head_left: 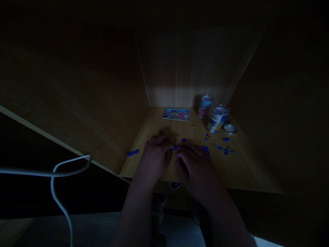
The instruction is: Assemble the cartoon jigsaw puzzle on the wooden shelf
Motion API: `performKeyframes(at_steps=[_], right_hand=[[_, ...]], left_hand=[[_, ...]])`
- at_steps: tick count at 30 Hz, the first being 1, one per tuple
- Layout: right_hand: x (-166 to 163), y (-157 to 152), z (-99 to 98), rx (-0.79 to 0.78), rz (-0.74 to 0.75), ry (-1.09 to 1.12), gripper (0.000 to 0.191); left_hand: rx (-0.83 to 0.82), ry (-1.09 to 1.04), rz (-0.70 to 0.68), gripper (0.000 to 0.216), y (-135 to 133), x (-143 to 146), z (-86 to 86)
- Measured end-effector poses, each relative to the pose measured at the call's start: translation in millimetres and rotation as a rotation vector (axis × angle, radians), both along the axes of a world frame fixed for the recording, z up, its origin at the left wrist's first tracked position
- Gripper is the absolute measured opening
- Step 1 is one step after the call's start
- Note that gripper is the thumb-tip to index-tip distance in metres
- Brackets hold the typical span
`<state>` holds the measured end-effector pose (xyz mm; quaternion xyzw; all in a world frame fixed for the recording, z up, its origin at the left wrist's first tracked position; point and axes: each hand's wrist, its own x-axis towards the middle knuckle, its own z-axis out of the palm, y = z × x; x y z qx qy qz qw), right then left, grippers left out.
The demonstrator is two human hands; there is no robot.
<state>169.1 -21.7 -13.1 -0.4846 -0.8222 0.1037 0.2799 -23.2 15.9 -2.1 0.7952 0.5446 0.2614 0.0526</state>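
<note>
A small blue puzzle piece (175, 148) shows between my two hands, low over the wooden surface. The fingers of my left hand (157, 154) are closed at its left side. My right hand (196, 164) is curled, its fingertips closed at the piece's right side. Partly under the right hand lies a flat blue section (205, 150), mostly hidden. Just beyond the fingers is a loose blue piece (183, 140). Dim light blurs the exact finger contact.
Joined blue pieces (133, 153) lie at the left edge. Several loose pieces (226, 151) are on the right. A cartoon picture card (176, 114) lies at the back. Two clear-topped cans (205, 106) stand back right, near a round lid (230, 129). A white cable (52, 185) hangs left.
</note>
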Motion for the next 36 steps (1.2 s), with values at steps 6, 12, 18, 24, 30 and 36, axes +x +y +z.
performKeyframes(at_steps=[6, 12, 18, 24, 30, 36], right_hand=[[-1, -2, 1.9, 0.011, -0.020, 0.010, 0.021], [0, -1, -3.9, 0.022, -0.010, 0.040, 0.018], [20, -2, 7.6, 0.184, -0.042, 0.252, 0.011], [77, 5, 8.5, 0.373, -0.325, 0.223, 0.017], [95, 15, -10.5, 0.284, -0.546, 0.163, 0.030], [88, 16, -9.5, 0.224, -0.529, 0.129, 0.033]], left_hand=[[0.027, 0.053, -0.028, 0.021, -2, 2, 2.8], [0.049, -0.023, -0.032, 0.026, 0, 1, -0.8], [0.112, -0.058, 0.112, 0.026, 1, -6, -3.3], [0.091, 0.090, 0.385, 0.047, 0, -24, -4.4], [0.128, 0.098, 0.560, 0.053, -12, -40, 16.3], [-0.090, 0.263, 0.322, 0.056, -56, -18, 33.9]])
